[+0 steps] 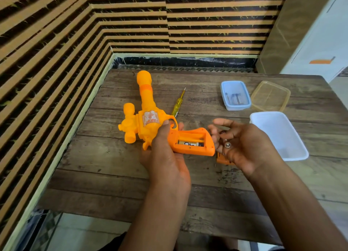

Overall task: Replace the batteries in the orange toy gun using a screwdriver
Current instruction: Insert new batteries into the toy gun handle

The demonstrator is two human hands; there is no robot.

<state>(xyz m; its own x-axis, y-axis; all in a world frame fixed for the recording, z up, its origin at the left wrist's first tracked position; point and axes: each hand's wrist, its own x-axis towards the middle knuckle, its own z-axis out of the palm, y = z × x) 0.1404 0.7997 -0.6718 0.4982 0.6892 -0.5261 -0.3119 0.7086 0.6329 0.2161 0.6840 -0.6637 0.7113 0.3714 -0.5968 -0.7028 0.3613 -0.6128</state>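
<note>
The orange toy gun (145, 117) lies on the wooden table, barrel pointing away from me. My left hand (165, 156) grips it around the trigger and grip. The battery compartment (192, 140) in the grip is uncovered, and one black battery (190, 143) lies in its near slot. Just right of the grip, my right hand (243, 145) holds a battery (227, 144) in its curled fingers, metal end towards me. An orange cover piece (223, 160) lies on the table under that hand. A yellow screwdriver (178, 103) rests on the table right of the barrel.
A blue tub (244, 104) with several small items stands at the back right, beside a clear amber lid (282, 103). A larger white tub (301, 149) sits right of my right hand. Striped walls close the left and back sides of the table (113, 184).
</note>
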